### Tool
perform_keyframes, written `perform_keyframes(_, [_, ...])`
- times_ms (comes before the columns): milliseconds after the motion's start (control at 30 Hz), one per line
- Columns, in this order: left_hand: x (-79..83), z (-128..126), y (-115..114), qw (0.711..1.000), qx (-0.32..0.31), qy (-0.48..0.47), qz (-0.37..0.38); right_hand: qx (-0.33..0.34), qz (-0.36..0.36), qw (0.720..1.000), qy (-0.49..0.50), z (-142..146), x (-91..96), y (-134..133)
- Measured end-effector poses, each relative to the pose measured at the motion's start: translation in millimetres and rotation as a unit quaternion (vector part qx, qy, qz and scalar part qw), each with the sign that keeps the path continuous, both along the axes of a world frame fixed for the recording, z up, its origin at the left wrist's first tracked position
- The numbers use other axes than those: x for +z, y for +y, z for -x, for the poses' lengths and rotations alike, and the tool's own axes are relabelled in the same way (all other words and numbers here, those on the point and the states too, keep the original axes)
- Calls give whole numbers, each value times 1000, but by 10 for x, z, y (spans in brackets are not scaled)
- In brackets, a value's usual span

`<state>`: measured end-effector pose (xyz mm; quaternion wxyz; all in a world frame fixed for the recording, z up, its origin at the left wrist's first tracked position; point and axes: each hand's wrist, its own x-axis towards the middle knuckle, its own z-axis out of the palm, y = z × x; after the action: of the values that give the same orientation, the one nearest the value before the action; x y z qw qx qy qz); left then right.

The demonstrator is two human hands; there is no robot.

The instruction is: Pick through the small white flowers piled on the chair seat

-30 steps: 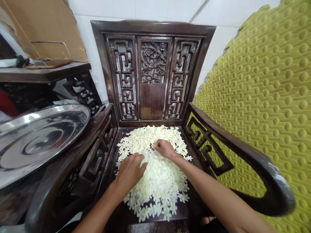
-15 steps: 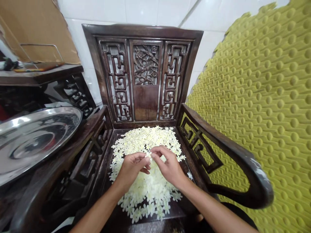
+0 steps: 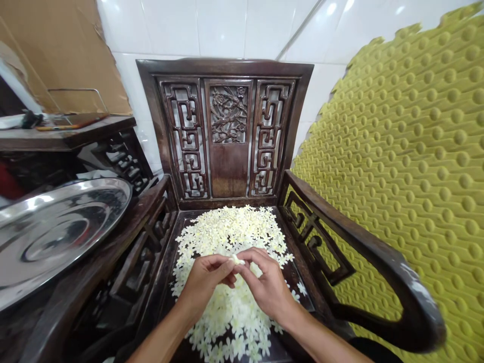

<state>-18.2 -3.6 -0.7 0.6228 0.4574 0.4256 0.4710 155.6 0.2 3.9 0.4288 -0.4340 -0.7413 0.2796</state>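
Between my fingertips is one small white flower [image 3: 237, 260] with a pale yellow centre. My left hand [image 3: 212, 277] pinches it from the left side. From the right, my right hand [image 3: 262, 277] closes thumb and forefinger on the same flower. Both hands hover over a spread of loose white flowers [image 3: 230, 227] that covers much of the dark wooden chair seat [image 3: 170, 302]. Some flowers beneath my hands are hidden by them.
The chair's carved backrest [image 3: 229, 171] rises behind the flowers, with curved armrests [image 3: 363, 247] at the sides. A large round metal tray [image 3: 75, 237] rests at the left. Yellow bumpy foam matting [image 3: 408, 166] stands at the right. Cardboard [image 3: 75, 50] leans at the back left.
The view has tilted upward, so the chair and flowers sit lower in the picture. My fingers have closed in further around the small flower, which is now turned differently.
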Motion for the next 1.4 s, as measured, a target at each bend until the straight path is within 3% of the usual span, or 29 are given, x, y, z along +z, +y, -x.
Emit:
perform_keyframes(233, [-8, -72, -20, 999, 44, 6, 6, 18, -138, 982, -126, -64, -35, 100])
perform_keyframes(433, [15, -61, -8, 999, 36, 10, -12, 23, -131, 975, -176, -42, -59, 84])
perform_keyframes(700, [63, 2, 30, 995, 56, 55, -62, 2, -106, 991, -85, -48, 58, 40])
perform_keyframes(867, [27, 15, 56, 996, 30, 71, -54, 45, -149, 980, -120, -64, 63, 62])
perform_keyframes(1200, [-2, 2, 67, 993, 41, 103, -31, 37, -115, 982, -142, 0, -16, 36])
perform_keyframes(1400, [-64, 12, 65, 990, 35, 131, -35, 20, -120, 968, -218, 21, -59, 24])
